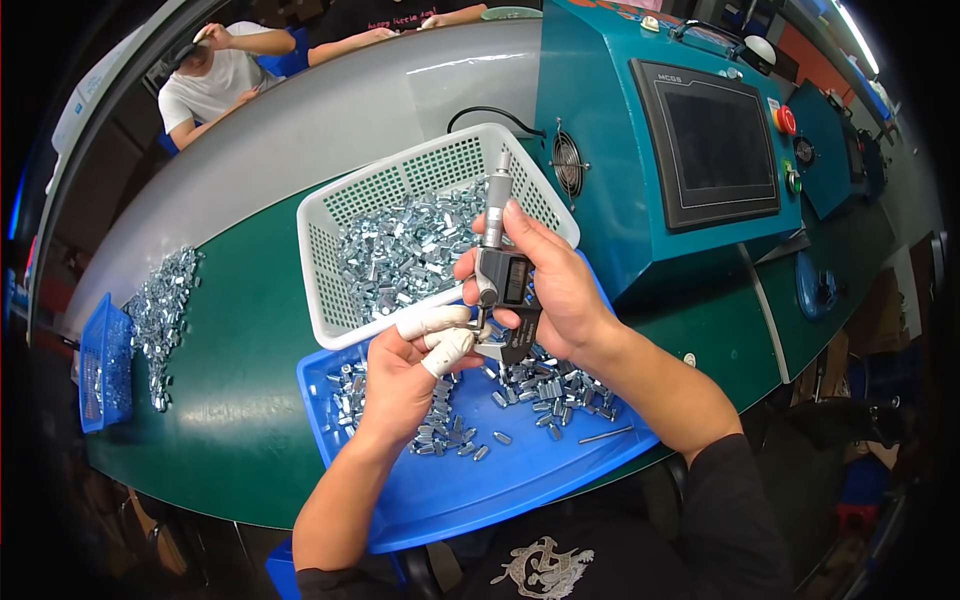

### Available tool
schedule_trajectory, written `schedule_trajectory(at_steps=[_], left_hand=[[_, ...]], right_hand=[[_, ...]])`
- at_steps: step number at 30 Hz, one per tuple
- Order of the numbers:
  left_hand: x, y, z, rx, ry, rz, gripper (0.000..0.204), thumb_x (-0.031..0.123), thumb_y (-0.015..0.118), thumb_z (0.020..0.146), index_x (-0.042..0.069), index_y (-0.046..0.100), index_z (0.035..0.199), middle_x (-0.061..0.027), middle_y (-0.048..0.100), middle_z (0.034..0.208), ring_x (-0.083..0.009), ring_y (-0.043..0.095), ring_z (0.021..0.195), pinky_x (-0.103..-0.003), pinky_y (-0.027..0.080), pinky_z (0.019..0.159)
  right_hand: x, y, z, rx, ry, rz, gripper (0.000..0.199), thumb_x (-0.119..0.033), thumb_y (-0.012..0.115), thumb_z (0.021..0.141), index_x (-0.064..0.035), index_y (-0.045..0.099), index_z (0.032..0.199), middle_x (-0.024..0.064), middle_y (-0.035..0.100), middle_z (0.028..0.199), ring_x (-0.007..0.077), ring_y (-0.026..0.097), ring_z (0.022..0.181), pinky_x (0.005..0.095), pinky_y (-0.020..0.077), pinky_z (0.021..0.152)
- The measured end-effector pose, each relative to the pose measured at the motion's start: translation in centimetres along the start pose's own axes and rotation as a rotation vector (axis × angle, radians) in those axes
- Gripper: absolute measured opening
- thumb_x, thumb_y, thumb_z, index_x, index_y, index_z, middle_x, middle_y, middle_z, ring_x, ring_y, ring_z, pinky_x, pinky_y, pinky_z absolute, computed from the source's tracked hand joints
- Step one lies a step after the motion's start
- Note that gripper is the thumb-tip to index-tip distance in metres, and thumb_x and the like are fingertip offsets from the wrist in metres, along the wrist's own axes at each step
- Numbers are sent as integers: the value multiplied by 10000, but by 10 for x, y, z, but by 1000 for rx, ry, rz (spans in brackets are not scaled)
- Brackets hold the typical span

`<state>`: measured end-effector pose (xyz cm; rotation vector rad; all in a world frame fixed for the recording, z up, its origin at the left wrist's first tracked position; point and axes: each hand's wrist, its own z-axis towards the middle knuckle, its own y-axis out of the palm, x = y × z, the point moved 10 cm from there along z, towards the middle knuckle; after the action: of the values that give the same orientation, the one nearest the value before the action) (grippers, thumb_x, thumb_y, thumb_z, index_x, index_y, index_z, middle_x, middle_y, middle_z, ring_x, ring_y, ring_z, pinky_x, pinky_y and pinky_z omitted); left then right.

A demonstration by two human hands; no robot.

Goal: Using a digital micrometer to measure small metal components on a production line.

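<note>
Pinching a small metal part (473, 325), mostly hidden, between narrow-set fingers of the left hand (398, 385), with white finger covers (450, 352) on thumb and forefinger, right at the measuring gap of a digital micrometer (515, 280). Gripping that micrometer in the right hand (560, 295), with fingers closed about its dark frame and thumb laid along the silver barrel, pointed toward the far edge of the bench (240, 420). Held above the far side of a blue tray (470, 505). Inside the tray, strewn mostly along its far side: loose metal parts (560, 390), plus a thin metal rod (606, 435) near its right edge. Jutting past the bench's near edge with that tray's front. Just behind, toward the bench's far edge: a white perforated basket (316, 270), heaped with similar parts. Toward the bench's left end: a loose pile of parts (165, 310) beside a small blue basket (105, 370). To the right of the white basket, on the bench: a teal machine (600, 180) with a dark screen (712, 140) and a red button (785, 121). Beyond the bench's far edge: a person in a white shirt (225, 95).
</note>
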<state>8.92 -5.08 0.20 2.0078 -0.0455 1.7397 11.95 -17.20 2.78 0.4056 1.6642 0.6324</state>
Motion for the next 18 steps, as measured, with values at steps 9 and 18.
schedule_trajectory(at_steps=[9,18], left_hand=[[-10,-1,7,7,-134,127,272,92,617,873,-11,596,1124,-104,663,997,-173,657,881,-287,571,740],[-6,-8,9,23,19,318,179,64,660,849,-12,654,1011,-56,663,827,-102,616,712,-236,523,645]], right_hand=[[9,-11,10,-1,10,8,394,-452,388,975,-92,458,1118,134,636,835,146,639,636,204,402,375],[15,-10,9,9,29,-73,301,-365,485,962,-70,469,1021,111,629,841,117,627,626,198,391,364]])
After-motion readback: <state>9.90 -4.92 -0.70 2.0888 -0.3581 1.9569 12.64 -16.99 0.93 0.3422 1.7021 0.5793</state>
